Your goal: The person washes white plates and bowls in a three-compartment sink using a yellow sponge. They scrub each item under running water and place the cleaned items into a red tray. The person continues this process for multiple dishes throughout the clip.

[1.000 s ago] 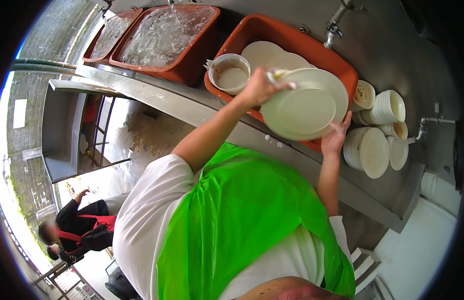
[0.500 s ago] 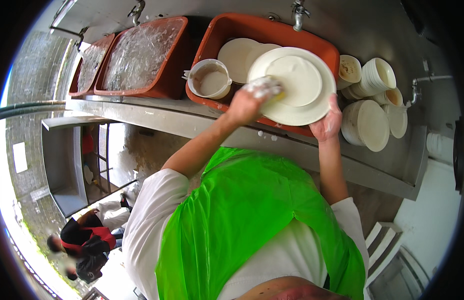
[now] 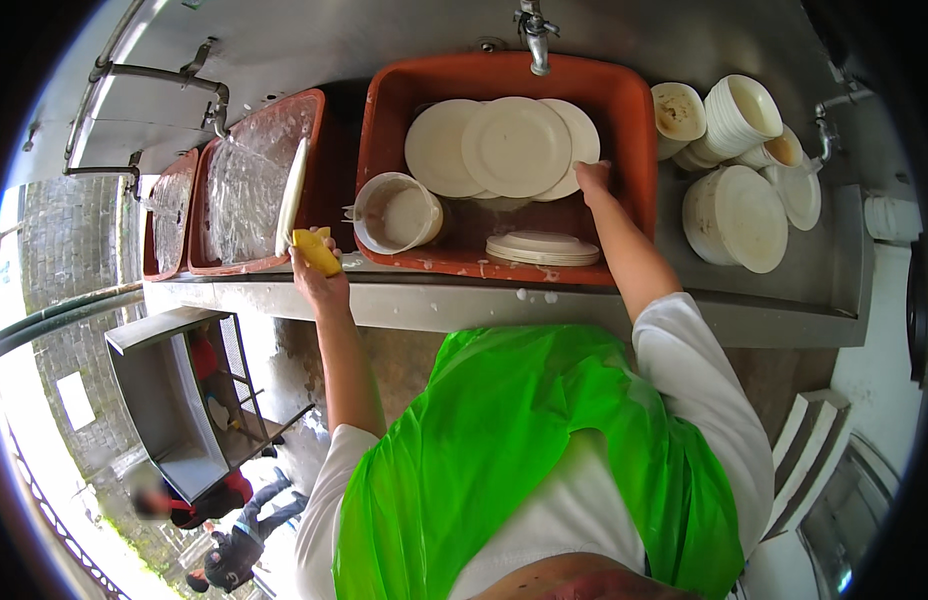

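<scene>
My left hand is closed round a yellow sponge. The same hand also grips the lower edge of a white plate, which stands on edge at the right side of a water-filled red tub. Inside the large red basin, my right hand has its fingers closed at the rim of the rightmost white plate. Overlapping that one is another white plate, with a third plate to its left.
A cloudy plastic jug sits at the basin's left, and a short plate stack at its near wall. Dirty bowls and stacked plates crowd the right. A tap overhangs the basin. People are at far left.
My left hand has gone from rubbing the plate to the left tub, carrying the sponge and a plate. My right hand has let go of the scrubbed plates and reached into the basin.
</scene>
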Tool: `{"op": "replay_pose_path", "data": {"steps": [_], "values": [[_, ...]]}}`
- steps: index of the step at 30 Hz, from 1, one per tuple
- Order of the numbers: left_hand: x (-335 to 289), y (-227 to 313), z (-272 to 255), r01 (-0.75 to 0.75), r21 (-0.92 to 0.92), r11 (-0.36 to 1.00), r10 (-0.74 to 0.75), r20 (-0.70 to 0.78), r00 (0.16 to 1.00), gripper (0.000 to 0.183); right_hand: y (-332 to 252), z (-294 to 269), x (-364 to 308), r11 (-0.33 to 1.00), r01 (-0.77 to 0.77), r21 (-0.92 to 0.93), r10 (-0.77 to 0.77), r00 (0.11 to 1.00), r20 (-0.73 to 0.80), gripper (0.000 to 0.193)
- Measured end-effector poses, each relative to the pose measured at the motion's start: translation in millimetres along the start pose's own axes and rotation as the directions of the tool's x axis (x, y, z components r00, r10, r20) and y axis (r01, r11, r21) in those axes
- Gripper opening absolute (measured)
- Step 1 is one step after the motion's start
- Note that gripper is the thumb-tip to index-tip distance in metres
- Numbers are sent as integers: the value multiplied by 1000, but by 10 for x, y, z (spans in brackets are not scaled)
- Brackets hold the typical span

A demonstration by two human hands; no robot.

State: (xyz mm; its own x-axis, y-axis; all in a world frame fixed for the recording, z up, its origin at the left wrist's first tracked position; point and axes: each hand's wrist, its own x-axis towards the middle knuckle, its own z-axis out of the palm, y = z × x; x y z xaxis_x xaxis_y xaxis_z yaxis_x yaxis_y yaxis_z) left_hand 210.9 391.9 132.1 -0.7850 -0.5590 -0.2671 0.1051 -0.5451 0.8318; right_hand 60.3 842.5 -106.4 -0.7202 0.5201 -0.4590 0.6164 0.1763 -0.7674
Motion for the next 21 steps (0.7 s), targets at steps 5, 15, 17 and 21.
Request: {"op": "replay_pose_path", "data": {"steps": [5,15,17,21], "values": [[-164,-97,440,33,48,998,-36,85,996,40,-345,-108,-483,813,-278,512,17,890,455,42],[-566,-837,1831,214,182,960,-273,426,862,36,-584,-575,-917,975,1,224,-136,797,588,32],[-602,-931,1904,224,211,951,-299,456,839,35,-694,-952,-1222,974,105,202,-198,828,525,30],[-730,-1072,1995,199,293,935,-323,478,816,35,-699,-1663,-1566,919,325,223,-383,871,307,32]]}}
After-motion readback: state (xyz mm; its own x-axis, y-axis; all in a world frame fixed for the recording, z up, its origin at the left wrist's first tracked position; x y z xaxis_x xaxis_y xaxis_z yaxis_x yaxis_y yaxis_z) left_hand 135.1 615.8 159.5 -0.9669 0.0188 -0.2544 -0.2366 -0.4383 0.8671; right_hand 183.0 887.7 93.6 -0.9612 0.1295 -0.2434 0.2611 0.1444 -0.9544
